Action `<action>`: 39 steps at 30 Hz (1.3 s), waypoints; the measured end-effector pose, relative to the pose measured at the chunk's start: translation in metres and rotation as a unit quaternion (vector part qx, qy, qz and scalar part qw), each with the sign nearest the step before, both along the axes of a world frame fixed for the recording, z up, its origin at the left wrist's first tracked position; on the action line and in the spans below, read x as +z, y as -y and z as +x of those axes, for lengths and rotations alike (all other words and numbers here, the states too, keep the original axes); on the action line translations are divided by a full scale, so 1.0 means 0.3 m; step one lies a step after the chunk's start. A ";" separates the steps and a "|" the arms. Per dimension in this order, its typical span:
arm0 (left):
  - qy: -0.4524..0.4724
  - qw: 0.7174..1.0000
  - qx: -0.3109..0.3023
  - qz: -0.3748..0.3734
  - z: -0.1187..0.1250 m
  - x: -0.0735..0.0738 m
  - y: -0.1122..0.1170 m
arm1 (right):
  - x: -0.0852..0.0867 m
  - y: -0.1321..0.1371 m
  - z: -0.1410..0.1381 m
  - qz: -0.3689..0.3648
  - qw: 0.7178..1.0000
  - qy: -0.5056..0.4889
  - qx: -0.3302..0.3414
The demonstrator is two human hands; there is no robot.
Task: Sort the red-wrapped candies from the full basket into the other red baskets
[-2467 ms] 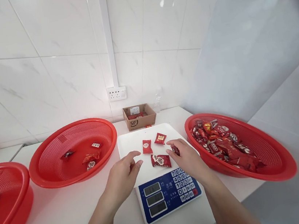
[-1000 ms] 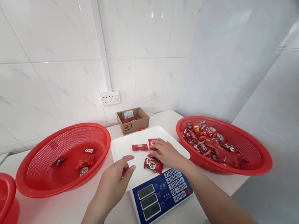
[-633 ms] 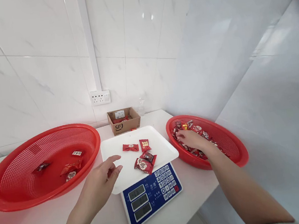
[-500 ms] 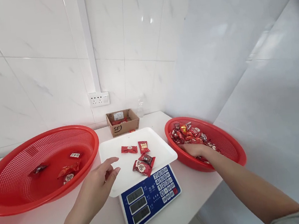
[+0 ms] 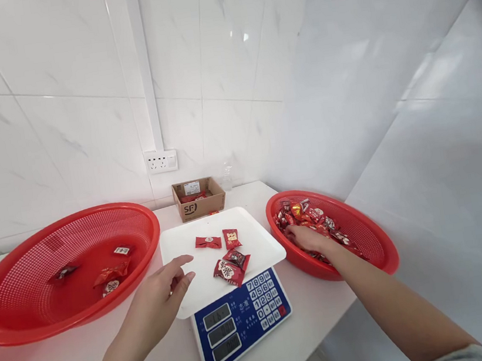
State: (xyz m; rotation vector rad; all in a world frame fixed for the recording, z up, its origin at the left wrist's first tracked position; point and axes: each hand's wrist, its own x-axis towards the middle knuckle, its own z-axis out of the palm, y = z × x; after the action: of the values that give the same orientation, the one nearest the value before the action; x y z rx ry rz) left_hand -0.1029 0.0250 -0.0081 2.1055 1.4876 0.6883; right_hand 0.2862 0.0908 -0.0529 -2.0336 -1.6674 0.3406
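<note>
My left hand [image 5: 165, 294] hovers at the left edge of the scale's white tray [image 5: 191, 276], thumb and forefinger apart, holding nothing. On that tray lie several red-wrapped sweets: a flat packet [image 5: 208, 242], an upright one [image 5: 231, 238], and a larger one [image 5: 230, 272] with a dark one [image 5: 236, 257] against it. Below the tray is the scale's blue panel [image 5: 241, 316] with displays and keys. My right hand [image 5: 308, 238] reaches into the right red basket [image 5: 375, 234], among many wrapped sweets [image 5: 311, 212]. Its fingertips are partly hidden there, so what they grip cannot be made out.
A large red basket [image 5: 73, 226] with a few wrapped sweets stands at the left. Behind the scale is a cardboard box [image 5: 200, 206] with red packets inside, near a clear plastic bottle [image 5: 226, 173]. A wall socket [image 5: 161, 161] is above; a wall rises at the right.
My right hand has shifted slightly up and left within the basket of sweets. My left hand and the sweets on the tray stay nearly the same.
</note>
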 end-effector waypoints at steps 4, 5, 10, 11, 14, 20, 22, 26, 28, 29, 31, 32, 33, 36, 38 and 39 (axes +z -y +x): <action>0.007 1.000 -0.002 0.012 0.000 0.006 0.005 | 0.061 -0.004 -0.033 0.027 0.999 -0.025 -0.011; 0.007 1.000 -0.002 0.013 0.000 0.007 0.007 | 0.076 -0.001 -0.056 0.041 0.999 -0.033 -0.007; 0.015 1.000 -0.010 0.010 0.004 0.007 0.011 | 0.116 0.031 -0.264 0.090 0.988 -0.070 0.108; 0.016 1.000 -0.009 0.010 0.004 0.007 0.012 | 0.120 0.037 -0.313 0.091 0.983 -0.074 0.144; 0.016 1.000 0.001 0.011 0.005 0.006 0.013 | 0.132 0.045 -0.437 0.074 0.963 -0.082 0.245; 0.018 1.000 0.007 0.019 0.003 0.012 0.018 | 0.134 0.040 -0.542 0.053 0.946 -0.026 0.318; 0.024 0.999 0.011 0.023 0.001 0.014 0.020 | 0.127 0.040 -0.551 0.053 0.948 -0.022 0.312; 0.027 0.999 0.008 0.032 0.000 0.015 0.024 | 0.115 0.046 -0.556 0.043 0.953 -0.013 0.301; 0.025 0.999 0.007 0.031 0.000 0.015 0.026 | 0.112 0.054 -0.559 0.037 0.955 -0.008 0.296; 0.024 0.999 0.007 0.031 0.000 0.015 0.026 | 0.111 0.059 -0.562 0.033 0.954 -0.007 0.297; 0.023 0.999 0.006 0.031 0.000 0.015 0.027 | 0.109 0.069 -0.569 0.024 0.950 -0.007 0.312; 0.022 0.999 0.006 0.031 0.001 0.015 0.027 | 0.109 0.074 -0.573 0.022 0.945 -0.011 0.326; 0.021 0.999 0.006 0.031 0.001 0.015 0.027 | 0.109 0.077 -0.576 0.021 0.940 -0.016 0.339; 0.022 0.999 0.005 0.034 0.001 0.017 0.027 | 0.117 0.079 -0.582 0.025 0.937 -0.020 0.348; 0.024 0.999 0.007 0.040 0.000 0.018 0.028 | 0.123 0.076 -0.581 0.018 0.944 0.012 0.330; 0.024 0.999 0.008 0.041 0.000 0.018 0.028 | 0.125 0.075 -0.580 0.008 0.944 0.035 0.329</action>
State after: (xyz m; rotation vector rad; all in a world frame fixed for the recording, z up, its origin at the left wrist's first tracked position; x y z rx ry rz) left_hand -0.1029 0.0167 -0.0026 2.1226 1.4752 0.8137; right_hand 0.1121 0.0684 -0.0154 -1.4303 -2.3551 0.4718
